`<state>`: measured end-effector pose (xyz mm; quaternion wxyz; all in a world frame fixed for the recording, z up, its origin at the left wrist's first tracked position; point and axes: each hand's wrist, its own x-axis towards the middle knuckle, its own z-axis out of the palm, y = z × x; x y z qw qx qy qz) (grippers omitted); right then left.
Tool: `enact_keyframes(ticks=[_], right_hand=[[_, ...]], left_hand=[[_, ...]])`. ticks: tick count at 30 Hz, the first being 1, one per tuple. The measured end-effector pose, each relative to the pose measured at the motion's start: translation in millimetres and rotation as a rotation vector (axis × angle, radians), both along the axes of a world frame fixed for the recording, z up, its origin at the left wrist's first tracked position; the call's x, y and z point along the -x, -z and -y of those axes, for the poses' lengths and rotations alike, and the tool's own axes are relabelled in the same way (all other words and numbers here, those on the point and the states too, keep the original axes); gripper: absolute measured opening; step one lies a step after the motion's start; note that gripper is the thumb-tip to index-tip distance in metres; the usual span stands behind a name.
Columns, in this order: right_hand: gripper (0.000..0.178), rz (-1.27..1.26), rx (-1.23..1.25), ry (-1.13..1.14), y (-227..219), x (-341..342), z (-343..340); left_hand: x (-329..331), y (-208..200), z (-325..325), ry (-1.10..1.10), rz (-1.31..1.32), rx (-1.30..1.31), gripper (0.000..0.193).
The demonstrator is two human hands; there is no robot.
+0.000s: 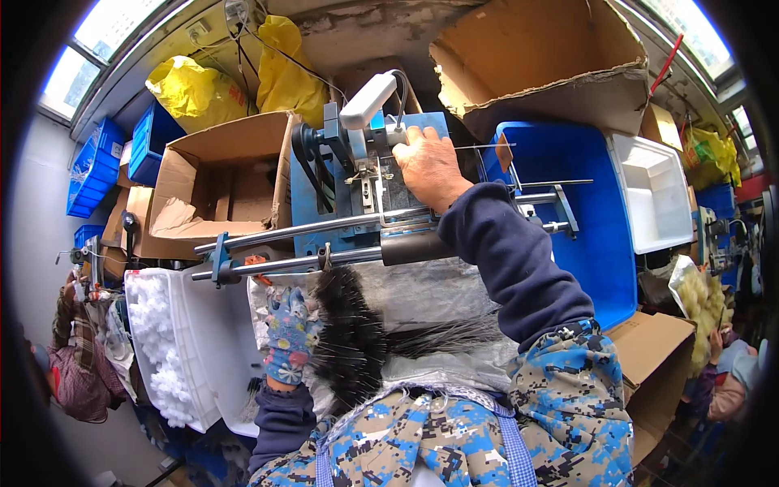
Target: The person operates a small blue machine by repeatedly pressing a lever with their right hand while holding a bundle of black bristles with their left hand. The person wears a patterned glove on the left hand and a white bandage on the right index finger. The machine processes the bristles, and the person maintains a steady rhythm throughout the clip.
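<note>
Head view: right fingers (pixel 415 136) on machine (pixel 369 187), open blue bin (pixel 596 235) past right edge.

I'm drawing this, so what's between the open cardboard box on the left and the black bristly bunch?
In the head view, an upper metal rod and lower metal rod cross between the cardboard box and bristly bunch.

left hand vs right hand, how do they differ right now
The left hand wears a flower-patterned glove; the right hand is bare. The left hand is low, beside the black bristles; the right hand is farther forward, at the machine. Both come out of dark sleeves.
</note>
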<state>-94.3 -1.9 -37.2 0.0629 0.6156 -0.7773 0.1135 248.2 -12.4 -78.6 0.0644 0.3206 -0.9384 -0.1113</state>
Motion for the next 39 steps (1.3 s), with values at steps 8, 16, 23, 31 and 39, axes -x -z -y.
enact_keyframes(ticks=[8,16,23,31,39], right_hand=[[0.013,0.010,0.010,-0.020,11.6,-4.2,5.4],[0.013,0.133,0.028,-0.037,22.0,3.0,12.4],[0.020,0.056,0.019,0.070,19.4,3.2,5.9],[0.055,0.068,0.012,0.072,11.8,-6.1,-45.1],[0.059,0.175,-0.016,0.074,14.0,-27.7,-27.0]], left_hand=[[10.0,-6.8,-3.6,-0.782,-0.609,-1.283,0.027],[-11.9,14.4,0.4,-0.143,-0.228,-0.426,0.039],[-13.0,22.1,2.0,-0.089,-0.221,-0.151,0.035],[4.8,-10.1,-12.3,0.030,-0.331,-0.179,0.028],[39.0,-64.0,-33.5,0.095,-0.575,-0.139,0.022]])
